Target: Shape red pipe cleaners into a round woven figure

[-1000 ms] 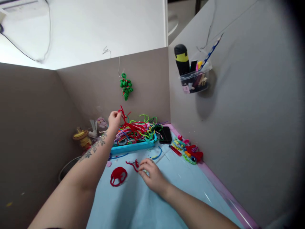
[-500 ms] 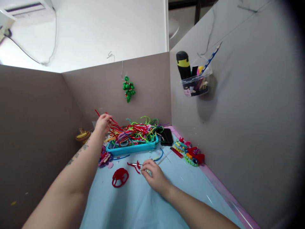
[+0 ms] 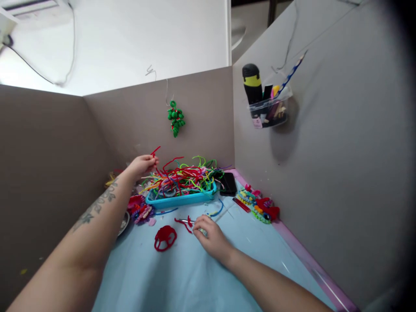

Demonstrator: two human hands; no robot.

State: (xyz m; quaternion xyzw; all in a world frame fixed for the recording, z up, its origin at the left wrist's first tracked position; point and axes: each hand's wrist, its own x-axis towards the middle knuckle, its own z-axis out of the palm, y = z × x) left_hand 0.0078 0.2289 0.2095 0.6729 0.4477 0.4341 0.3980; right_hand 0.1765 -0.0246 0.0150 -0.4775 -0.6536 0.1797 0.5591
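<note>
My left hand (image 3: pixel 145 164) is above the left end of the blue tray (image 3: pixel 182 199), fingers pinched on a red pipe cleaner (image 3: pixel 156 150). A heap of multicoloured pipe cleaners (image 3: pixel 186 177), many of them red, fills the tray. Over the table my right hand (image 3: pixel 209 236) is closed round a slim silver-tipped tool (image 3: pixel 185 221); its handle is mostly inside the fingers, so its exact kind is unclear. A short bent red pipe cleaner (image 3: pixel 186 225) lies at the tool's tip. To the left, a dark red looped pipe-cleaner piece (image 3: pixel 165 238) rests on the blue table cover.
Purple and red pipe-cleaner flowers (image 3: pixel 141 211) and a partly covered round dish (image 3: pixel 123 224) sit left. A black phone (image 3: pixel 228 184) is right of the tray. Colourful finished figures (image 3: pixel 260 206) line the right wall. A clear cup of tools (image 3: pixel 268 112) hangs above.
My left hand has shifted slightly right, and the red pipe cleaner now points up to the right from its fingers. My right hand stays about where it was. The camera view has moved slightly.
</note>
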